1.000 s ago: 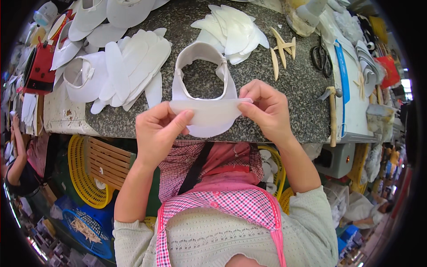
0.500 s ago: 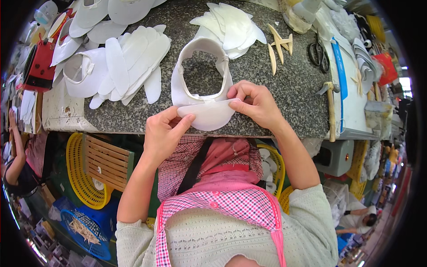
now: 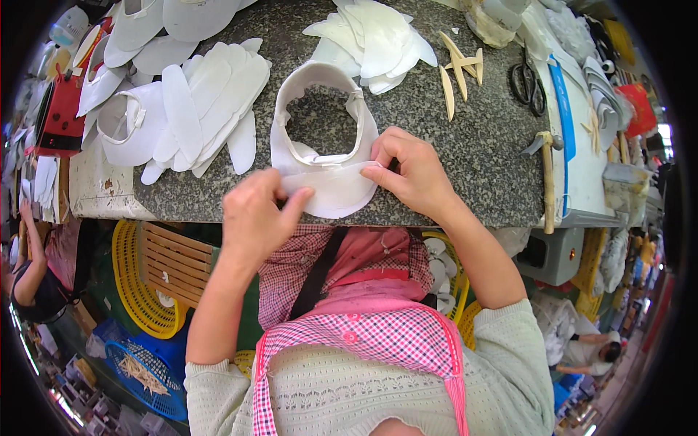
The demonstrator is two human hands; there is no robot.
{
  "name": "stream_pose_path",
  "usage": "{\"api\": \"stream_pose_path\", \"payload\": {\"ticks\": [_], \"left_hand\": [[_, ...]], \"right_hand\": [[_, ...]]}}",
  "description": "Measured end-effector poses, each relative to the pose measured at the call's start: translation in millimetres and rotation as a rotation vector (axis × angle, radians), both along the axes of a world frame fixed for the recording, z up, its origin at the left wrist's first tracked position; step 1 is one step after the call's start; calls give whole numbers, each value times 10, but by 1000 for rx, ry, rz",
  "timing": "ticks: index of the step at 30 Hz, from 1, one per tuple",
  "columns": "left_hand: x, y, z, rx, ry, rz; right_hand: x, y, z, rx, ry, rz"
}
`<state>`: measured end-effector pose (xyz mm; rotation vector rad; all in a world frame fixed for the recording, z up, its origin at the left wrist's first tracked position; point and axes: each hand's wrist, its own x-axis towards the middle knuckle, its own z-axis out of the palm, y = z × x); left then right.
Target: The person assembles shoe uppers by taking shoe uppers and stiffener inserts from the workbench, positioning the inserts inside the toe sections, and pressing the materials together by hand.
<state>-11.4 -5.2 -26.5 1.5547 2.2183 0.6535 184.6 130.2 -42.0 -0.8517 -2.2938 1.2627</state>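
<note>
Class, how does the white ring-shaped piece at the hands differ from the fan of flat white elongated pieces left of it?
The white ring-shaped piece has a large rounded opening; the fan of flat white elongated pieces shows none. The ring has a raised rim; the fan's pieces lie flat, overlapping. The left hand and right hand are at the ring, not the fan. Both are white, on the speckled stone tabletop.

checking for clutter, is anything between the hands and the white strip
Nothing visible: the left hand and right hand are at opposite ends of the white strip, over the near part of the white ring-shaped piece. The scissors and hammer lie apart, to the right.
</note>
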Motion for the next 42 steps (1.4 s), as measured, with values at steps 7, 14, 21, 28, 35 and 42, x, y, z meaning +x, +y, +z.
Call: {"api": "stream_pose_path", "payload": {"ticks": [7, 14, 21, 28, 35, 42], "left_hand": [[-201, 279, 156, 315, 570, -442], [-90, 301, 663, 327, 352, -680], [166, 190, 589, 142, 297, -654], [187, 145, 531, 153, 518, -581], [61, 193, 628, 71, 558, -552], [-120, -193, 645, 868, 215, -201]], "right_hand": [[-127, 211, 176, 476, -449, -53], [276, 79, 174, -639, 506, 73], [46, -66, 421, -86, 566, 84], [-43, -130, 361, -726, 521, 73], [-46, -221, 355, -215, 622, 27], [93, 32, 283, -827, 839, -8]]}}
